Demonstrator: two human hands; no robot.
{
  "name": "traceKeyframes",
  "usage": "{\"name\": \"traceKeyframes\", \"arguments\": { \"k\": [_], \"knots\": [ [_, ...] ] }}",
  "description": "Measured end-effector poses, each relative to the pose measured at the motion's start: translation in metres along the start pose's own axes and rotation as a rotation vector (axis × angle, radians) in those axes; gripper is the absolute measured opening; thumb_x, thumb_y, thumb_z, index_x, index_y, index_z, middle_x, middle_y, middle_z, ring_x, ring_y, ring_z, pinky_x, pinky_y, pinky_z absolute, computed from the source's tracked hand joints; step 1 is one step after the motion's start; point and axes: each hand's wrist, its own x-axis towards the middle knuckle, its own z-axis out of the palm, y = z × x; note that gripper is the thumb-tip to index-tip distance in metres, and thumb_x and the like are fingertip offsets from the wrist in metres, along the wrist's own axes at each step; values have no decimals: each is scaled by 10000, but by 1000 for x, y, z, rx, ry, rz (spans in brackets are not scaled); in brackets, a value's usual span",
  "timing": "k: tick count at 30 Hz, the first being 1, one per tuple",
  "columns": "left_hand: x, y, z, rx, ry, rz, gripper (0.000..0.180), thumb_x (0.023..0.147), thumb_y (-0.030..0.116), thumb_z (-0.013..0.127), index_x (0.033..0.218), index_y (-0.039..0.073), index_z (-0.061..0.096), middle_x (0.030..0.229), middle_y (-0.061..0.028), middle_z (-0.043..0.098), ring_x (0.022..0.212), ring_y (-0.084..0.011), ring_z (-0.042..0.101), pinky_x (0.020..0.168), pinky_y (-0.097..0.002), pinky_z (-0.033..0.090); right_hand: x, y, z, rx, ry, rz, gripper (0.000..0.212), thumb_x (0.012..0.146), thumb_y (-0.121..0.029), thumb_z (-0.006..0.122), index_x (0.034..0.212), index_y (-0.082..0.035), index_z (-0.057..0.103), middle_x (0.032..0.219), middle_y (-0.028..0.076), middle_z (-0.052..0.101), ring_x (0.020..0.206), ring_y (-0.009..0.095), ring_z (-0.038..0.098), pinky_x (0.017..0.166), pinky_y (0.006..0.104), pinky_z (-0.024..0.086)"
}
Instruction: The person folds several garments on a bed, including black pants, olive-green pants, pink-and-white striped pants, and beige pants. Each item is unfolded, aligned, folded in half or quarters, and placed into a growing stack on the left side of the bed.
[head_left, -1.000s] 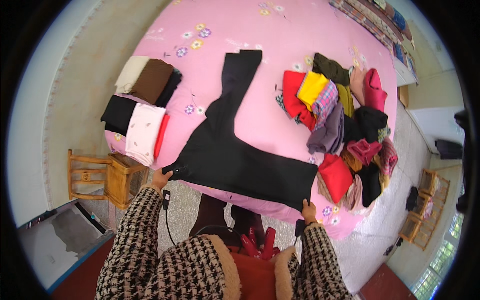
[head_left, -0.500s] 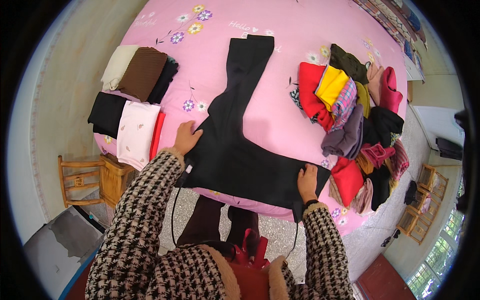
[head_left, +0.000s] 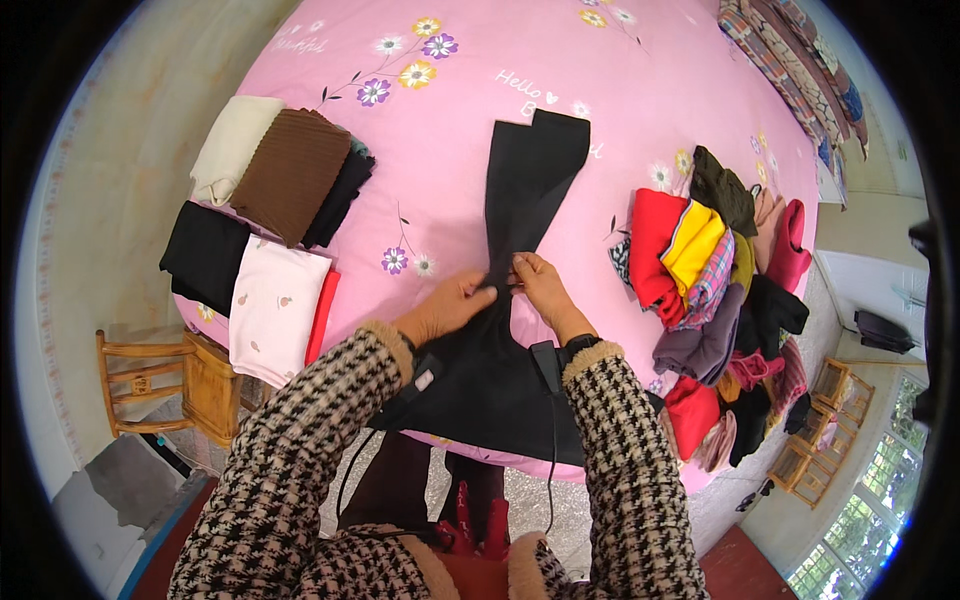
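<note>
Black trousers [head_left: 535, 175] lie on the pink flowered bed cover [head_left: 420, 160] in front of me, one leg reaching away and the other part spread toward the bed's near edge. My left hand [head_left: 452, 305] grips the far-reaching leg on its left side, fingers closed on the cloth. Opposite it, my right hand [head_left: 543, 288] pinches the same leg on the right side. Between the two hands the fabric is gathered narrow. Both forearms cover parts of the trousers, and a black strap with a small box hangs at each wrist.
Neatly folded clothes lie at the left, among them a brown ribbed piece [head_left: 290, 170] and a pale pink one [head_left: 275, 310]. A loose heap of clothes, with a red garment [head_left: 655, 245], lies at the right. A wooden chair [head_left: 150, 375] stands left of the bed.
Both hands have left the near part of the trousers and come together on the far leg, gripping it. The view has shifted slightly.
</note>
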Motion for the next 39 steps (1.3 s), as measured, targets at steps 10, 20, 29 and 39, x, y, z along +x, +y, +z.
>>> {"name": "traceKeyframes", "arguments": {
  "k": [10, 20, 29, 39],
  "knots": [
    [-26, 37, -12, 92, -355, 157, 253, 782, 151, 605, 942, -44, 601, 1399, -186, 389, 1218, -286, 447, 980, -333, 371, 25, -33, -4, 684, -188, 75, 241, 926, -250, 517, 991, -28, 582, 821, 102, 645, 695, 189, 628, 651, 298, 540],
    [52, 7, -25, 126, 71, 266, 295, 746, 63, 582, 1039, 33, 564, 1142, -131, 546, 1057, -286, 526, 896, -361, 428, -31, -71, -53, 833, -225, -311, 467, 907, -264, 559, 1313, -63, 448, 1296, 102, 488, 658, 99, 390, 646, 253, 396],
    [162, 29, 10, 538, 235, 277, 242, 784, 209, 666, 876, 10, 561, 712, -103, 583, 669, -272, 571, 619, -377, 442, -41, -74, -59, 879, -77, -415, 605, 820, -157, 684, 1348, -114, 392, 1235, 122, 502, 998, 192, 557, 832, 298, 480],
    [106, 65, -52, -1061, -479, -5, 380, 820, 106, 471, 1166, -31, 547, 1129, -104, 603, 1027, -165, 560, 927, -286, 420, 13, -108, -40, -2, 302, -772, 611, 827, -19, 649, 1352, -33, 336, 930, 51, 570, 847, 123, 565, 792, 244, 478]
  ]
}}
